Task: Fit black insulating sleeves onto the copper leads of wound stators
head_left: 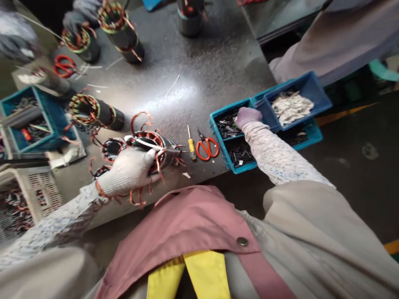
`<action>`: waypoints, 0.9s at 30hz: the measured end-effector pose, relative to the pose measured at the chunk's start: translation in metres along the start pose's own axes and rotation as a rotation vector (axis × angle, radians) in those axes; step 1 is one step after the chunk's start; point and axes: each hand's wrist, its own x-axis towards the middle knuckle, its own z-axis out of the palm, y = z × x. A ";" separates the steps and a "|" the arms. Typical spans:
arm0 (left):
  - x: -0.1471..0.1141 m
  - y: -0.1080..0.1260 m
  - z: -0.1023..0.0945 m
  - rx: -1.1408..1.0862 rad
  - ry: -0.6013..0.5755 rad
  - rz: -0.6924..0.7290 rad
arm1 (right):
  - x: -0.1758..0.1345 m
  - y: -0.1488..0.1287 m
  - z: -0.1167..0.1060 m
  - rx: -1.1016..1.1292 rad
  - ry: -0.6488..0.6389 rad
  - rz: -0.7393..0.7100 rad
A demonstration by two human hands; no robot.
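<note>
My left hand [132, 168], in a white knit glove, rests at the near rim of a motor stator [170, 155] with copper windings. Its thumb and fingers close on a wire lead in white and dark sleeving [171, 150]. My right hand [247, 117], in a light purple glove, reaches into a divided blue bin [215, 124] among short black sleeve pieces [229, 126]. Its fingers are curled down, and the tips are hidden. Between the hands lie orange-handled scissors [207, 148] and a yellow-handled screwdriver [190, 145].
A blue tray of whitish pieces [291, 107] sits over the bin's right part. More stators [96, 112] stand to the left and at the back. A co-worker's gloved hand [75, 23] touches one. A blue crate [57, 128] and a plastic basket [46, 187] flank the left side.
</note>
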 end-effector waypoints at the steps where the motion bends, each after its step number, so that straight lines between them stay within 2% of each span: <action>1: 0.000 0.000 0.001 0.005 0.000 -0.008 | -0.004 0.000 -0.005 -0.001 0.055 0.028; 3: 0.000 0.001 0.002 0.012 0.025 -0.010 | -0.023 -0.002 -0.016 0.075 0.139 0.072; 5: 0.001 0.002 0.002 0.014 0.064 -0.005 | -0.059 -0.009 -0.016 0.334 0.092 0.006; 6: 0.001 0.003 0.002 0.014 0.080 -0.005 | -0.082 -0.015 -0.010 0.478 0.026 -0.040; 9: 0.002 0.003 0.003 0.006 0.106 -0.008 | -0.148 -0.038 0.027 0.664 -0.137 -0.056; 12: 0.002 0.002 0.005 -0.002 0.137 0.012 | -0.185 -0.062 0.067 0.914 -0.286 0.075; 14: 0.003 0.002 0.005 -0.004 0.158 0.023 | -0.189 -0.073 0.082 0.978 -0.289 0.121; 16: 0.003 0.002 0.006 -0.007 0.169 0.029 | -0.185 -0.080 0.087 0.997 -0.279 0.124; 22: 0.004 0.001 0.008 -0.045 0.170 0.050 | -0.178 -0.086 0.091 1.249 -0.310 0.213; 27: 0.005 0.000 0.008 -0.051 0.162 0.060 | -0.181 -0.086 0.091 1.292 -0.324 0.230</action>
